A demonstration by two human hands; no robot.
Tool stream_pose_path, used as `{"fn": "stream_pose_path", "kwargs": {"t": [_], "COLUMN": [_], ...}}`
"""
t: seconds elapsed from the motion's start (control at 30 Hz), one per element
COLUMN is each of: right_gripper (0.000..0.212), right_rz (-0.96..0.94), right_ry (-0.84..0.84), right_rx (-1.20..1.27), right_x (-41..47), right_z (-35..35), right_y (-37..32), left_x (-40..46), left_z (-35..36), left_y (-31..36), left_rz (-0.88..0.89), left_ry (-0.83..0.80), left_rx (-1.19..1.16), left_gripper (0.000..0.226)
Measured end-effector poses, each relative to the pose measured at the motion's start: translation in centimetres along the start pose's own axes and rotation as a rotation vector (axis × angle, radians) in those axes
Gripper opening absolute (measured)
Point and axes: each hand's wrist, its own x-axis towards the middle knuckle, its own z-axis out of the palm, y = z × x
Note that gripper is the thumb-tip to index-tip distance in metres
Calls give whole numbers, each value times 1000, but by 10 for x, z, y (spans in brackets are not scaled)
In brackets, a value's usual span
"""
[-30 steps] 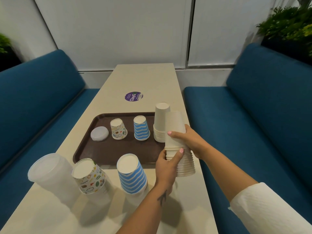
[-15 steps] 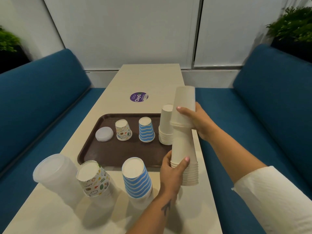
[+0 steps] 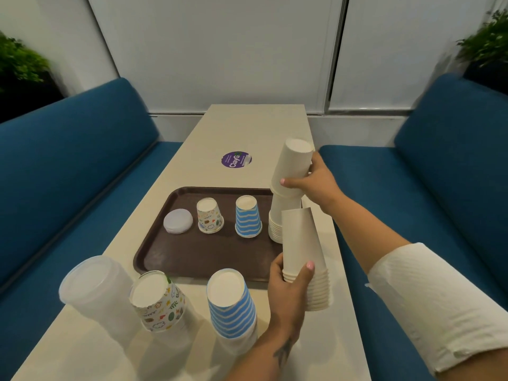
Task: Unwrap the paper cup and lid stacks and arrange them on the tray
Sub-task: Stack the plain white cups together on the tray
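Two plain white inverted cup stacks, left fingers curled round one, right fingers gripping another.

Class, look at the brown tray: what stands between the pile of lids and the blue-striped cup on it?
In the head view, one upside-down patterned cup stands on the tray between the lids and the blue-striped cup, apart from both.

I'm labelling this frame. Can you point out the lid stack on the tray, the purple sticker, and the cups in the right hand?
lid stack (image 3: 178, 220), head view, top lid's face.
purple sticker (image 3: 235, 159), head view, its middle.
white cups (image 3: 294, 163), head view, side wall above the fingers.
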Motion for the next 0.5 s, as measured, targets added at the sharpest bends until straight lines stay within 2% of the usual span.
{"fn": "stream_pose_path", "kwargs": {"t": [0.3,0.5], "right_gripper": [74,74], "right_rz": [191,283], "right_ry": [-121,-215], "right_rx": [-169,-210], "right_x": [5,0], "right_z": [3,-5], "right_y": [22,20], "left_x": [2,3], "left_z": [1,1], "left_y": [-1,-1], "left_rz": [11,-8], "left_ry": [28,24], "left_rx": [29,11], "left_gripper": [37,45]}}
